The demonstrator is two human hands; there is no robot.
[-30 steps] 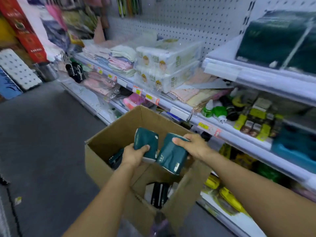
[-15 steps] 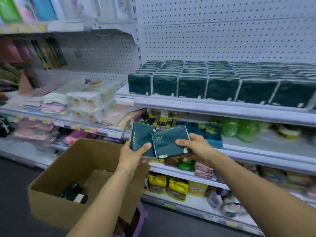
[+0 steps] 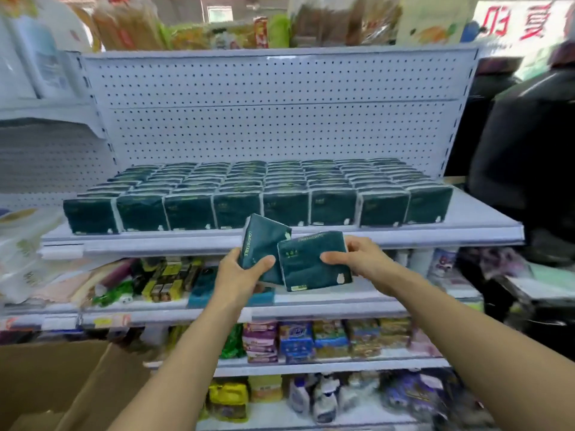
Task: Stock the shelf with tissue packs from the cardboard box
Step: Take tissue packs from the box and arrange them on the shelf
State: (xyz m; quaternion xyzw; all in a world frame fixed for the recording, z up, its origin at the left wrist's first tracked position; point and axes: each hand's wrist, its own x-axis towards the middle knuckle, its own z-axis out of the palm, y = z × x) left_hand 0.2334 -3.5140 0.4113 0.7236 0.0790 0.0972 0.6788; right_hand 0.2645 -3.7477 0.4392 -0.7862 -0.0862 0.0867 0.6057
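My left hand (image 3: 239, 275) grips a dark green tissue pack (image 3: 264, 241), held tilted. My right hand (image 3: 357, 259) grips a second dark green tissue pack (image 3: 311, 262) that overlaps the first one's lower right. Both packs hang in front of the white shelf (image 3: 280, 241), just below its front lip. On that shelf stand several rows of the same dark green tissue packs (image 3: 258, 194), filling it from left to right. The cardboard box (image 3: 62, 384) sits at the lower left, only its flaps in view.
White pegboard (image 3: 273, 126) backs the shelf. Lower shelves (image 3: 280, 309) carry small goods, packets and bottles. White tissue bundles (image 3: 21, 250) lie at the left. A person in dark clothing (image 3: 529, 157) stands close at the right end of the shelf.
Both hands have lifted the two packs out of the box and up to the tissue shelf. My view has swung up and right, so the box has dropped to the lower left.
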